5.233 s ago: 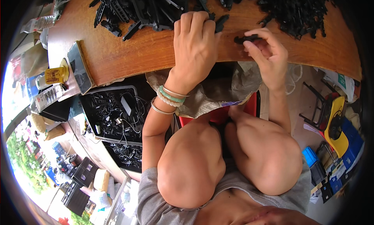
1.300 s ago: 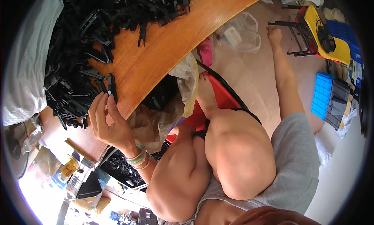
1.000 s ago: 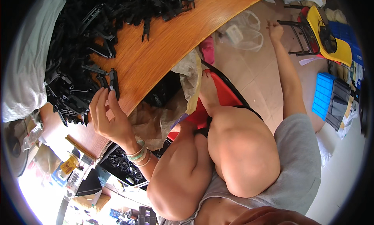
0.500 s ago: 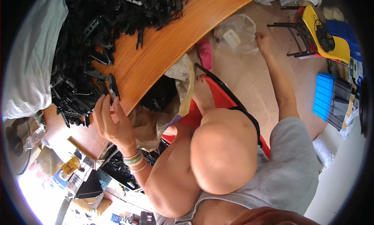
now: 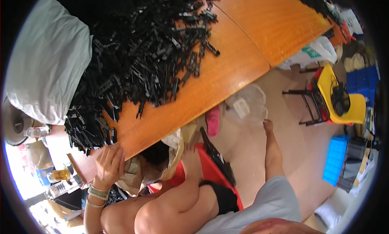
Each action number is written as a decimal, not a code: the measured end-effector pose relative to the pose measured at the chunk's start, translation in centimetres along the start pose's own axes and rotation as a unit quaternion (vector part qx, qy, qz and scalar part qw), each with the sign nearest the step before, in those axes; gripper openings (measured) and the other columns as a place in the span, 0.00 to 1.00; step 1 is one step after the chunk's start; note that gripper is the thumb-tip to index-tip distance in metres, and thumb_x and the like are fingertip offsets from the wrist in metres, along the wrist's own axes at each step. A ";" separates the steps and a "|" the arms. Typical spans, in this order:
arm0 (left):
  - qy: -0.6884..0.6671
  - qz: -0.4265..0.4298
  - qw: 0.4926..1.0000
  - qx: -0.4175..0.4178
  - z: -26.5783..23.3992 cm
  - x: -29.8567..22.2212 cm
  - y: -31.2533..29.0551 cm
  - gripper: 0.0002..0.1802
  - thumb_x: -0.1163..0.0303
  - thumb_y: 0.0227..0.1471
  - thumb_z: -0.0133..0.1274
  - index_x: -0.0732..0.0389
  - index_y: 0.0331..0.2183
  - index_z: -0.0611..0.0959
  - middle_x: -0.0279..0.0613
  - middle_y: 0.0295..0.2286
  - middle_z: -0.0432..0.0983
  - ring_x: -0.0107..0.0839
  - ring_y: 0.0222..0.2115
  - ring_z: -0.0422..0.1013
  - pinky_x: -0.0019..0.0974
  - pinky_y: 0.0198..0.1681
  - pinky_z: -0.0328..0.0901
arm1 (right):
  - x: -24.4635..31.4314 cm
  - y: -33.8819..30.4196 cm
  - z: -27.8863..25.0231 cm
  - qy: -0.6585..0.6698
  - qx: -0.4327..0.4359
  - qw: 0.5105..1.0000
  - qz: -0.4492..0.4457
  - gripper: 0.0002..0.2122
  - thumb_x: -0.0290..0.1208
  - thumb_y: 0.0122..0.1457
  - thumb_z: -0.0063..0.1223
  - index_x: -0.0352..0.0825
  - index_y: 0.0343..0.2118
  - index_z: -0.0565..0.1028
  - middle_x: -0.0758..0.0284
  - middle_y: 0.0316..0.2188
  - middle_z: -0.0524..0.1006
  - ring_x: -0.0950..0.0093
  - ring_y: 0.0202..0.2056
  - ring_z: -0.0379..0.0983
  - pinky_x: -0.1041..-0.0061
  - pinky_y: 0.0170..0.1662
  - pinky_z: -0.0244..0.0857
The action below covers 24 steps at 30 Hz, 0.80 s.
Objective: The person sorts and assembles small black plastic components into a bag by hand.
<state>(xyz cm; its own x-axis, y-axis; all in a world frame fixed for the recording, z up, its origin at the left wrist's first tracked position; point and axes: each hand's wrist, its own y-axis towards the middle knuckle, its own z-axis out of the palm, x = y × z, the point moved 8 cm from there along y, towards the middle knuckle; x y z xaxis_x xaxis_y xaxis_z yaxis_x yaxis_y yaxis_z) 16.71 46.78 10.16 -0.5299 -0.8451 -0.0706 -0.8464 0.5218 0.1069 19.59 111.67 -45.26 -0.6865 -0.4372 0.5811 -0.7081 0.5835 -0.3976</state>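
My right hand [image 5: 268,126], arm stretched out to the right, is closed on the edge of a clear plastic bag [image 5: 256,97]. The bag hangs above the floor beside the table, with a white object [image 5: 241,107] in it whose kind I cannot make out. At the table's near left edge is my left hand [image 5: 110,163], bracelets on its wrist. Its fingers are stretched out and loosely side by side, holding nothing visible. Just beyond its fingertips begins a large heap of small black plastic parts [image 5: 150,59], spread over the wooden table [image 5: 239,51].
A grey-white sack [image 5: 50,64] lies left of the heap. Between my legs and the table stands an open woven sack [image 5: 178,153]. A pink slipper [image 5: 212,120] is on the floor. Farther right are a yellow chair [image 5: 330,96] and a blue crate [image 5: 336,159].
The view has shifted, showing more of the table and heap. My left hand's fingers have drawn closer together near the table edge. My right hand still holds the bag.
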 end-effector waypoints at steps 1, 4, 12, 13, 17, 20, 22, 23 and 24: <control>-0.018 0.000 1.000 0.020 -0.1 -0.5 0.2 0.11 0.82 0.43 0.55 0.69 0.34 0.77 0.51 0.35 0.73 0.47 0.32 0.72 0.44 0.36 0.68 | 0.4 0.2 0.3 0.029 -0.004 0.999 0.020 0.13 0.23 0.45 0.50 0.33 0.35 0.80 0.57 0.34 0.79 0.61 0.39 0.76 0.68 0.43 0.70; 0.015 0.033 0.999 0.029 -0.1 -1.3 -0.2 0.12 0.80 0.44 0.55 0.70 0.35 0.76 0.54 0.36 0.73 0.48 0.34 0.72 0.44 0.37 0.69 | -3.1 2.9 -1.4 0.020 -0.055 0.998 -0.006 0.15 0.21 0.44 0.47 0.33 0.35 0.80 0.58 0.34 0.80 0.61 0.39 0.76 0.68 0.44 0.69; 0.066 0.028 0.996 0.059 -1.6 0.4 1.7 0.10 0.83 0.45 0.55 0.72 0.34 0.76 0.54 0.35 0.74 0.46 0.30 0.72 0.42 0.30 0.68 | -0.8 4.8 -0.7 0.097 0.067 0.993 0.000 0.13 0.39 0.55 0.52 0.33 0.27 0.78 0.74 0.21 0.71 0.79 0.24 0.64 0.74 0.30 0.61; 0.072 0.033 0.996 0.049 -2.5 -0.1 2.3 0.10 0.83 0.45 0.55 0.73 0.34 0.76 0.55 0.35 0.74 0.46 0.29 0.72 0.42 0.30 0.68 | 2.9 3.6 -0.2 0.041 0.054 0.997 -0.022 0.15 0.40 0.56 0.52 0.31 0.29 0.79 0.70 0.24 0.75 0.76 0.29 0.69 0.71 0.36 0.64; -0.053 0.058 0.996 0.049 -1.3 -4.6 6.2 0.11 0.84 0.47 0.52 0.71 0.36 0.78 0.55 0.36 0.76 0.48 0.33 0.73 0.42 0.34 0.68 | 20.4 -9.0 -3.2 0.101 -0.020 0.951 -0.292 0.08 0.26 0.54 0.50 0.31 0.33 0.78 0.57 0.29 0.77 0.60 0.32 0.75 0.69 0.35 0.67; -0.280 0.067 0.951 0.114 6.0 -10.8 9.8 0.13 0.83 0.44 0.54 0.70 0.37 0.78 0.55 0.35 0.75 0.49 0.33 0.73 0.41 0.35 0.68 | 24.7 -17.5 0.1 0.056 0.133 0.955 -0.258 0.09 0.22 0.53 0.48 0.31 0.37 0.76 0.54 0.42 0.73 0.56 0.35 0.74 0.67 0.39 0.69; -0.371 0.042 0.904 0.207 12.3 -14.5 10.7 0.16 0.75 0.49 0.55 0.67 0.42 0.76 0.58 0.38 0.73 0.50 0.37 0.72 0.42 0.39 0.68 | 25.1 -20.3 2.8 0.068 0.187 0.950 -0.241 0.10 0.23 0.53 0.48 0.31 0.39 0.75 0.53 0.45 0.71 0.55 0.37 0.73 0.65 0.41 0.68; -0.395 0.023 0.893 0.213 15.2 -15.6 10.8 0.18 0.72 0.50 0.54 0.67 0.44 0.75 0.57 0.39 0.72 0.52 0.38 0.71 0.42 0.41 0.67 | 25.4 -21.9 4.2 0.066 0.188 0.938 -0.285 0.10 0.24 0.53 0.48 0.31 0.39 0.74 0.52 0.45 0.70 0.53 0.38 0.72 0.63 0.43 0.68; -0.417 0.002 0.883 0.216 18.1 -16.4 10.9 0.20 0.69 0.52 0.54 0.66 0.46 0.73 0.57 0.41 0.72 0.54 0.40 0.70 0.42 0.44 0.67 | 26.2 -23.3 5.4 0.066 0.189 0.923 -0.330 0.11 0.24 0.53 0.47 0.32 0.40 0.73 0.52 0.46 0.68 0.52 0.39 0.71 0.61 0.44 0.67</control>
<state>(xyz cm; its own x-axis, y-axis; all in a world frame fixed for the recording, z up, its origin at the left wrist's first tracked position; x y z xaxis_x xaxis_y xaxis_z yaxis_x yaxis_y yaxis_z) 15.19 68.42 -5.44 -0.2353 -0.5574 -0.7962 -0.6901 0.6727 -0.2671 17.19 82.93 -24.56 -0.0775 -0.5096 0.8569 -0.9887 -0.0715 -0.1319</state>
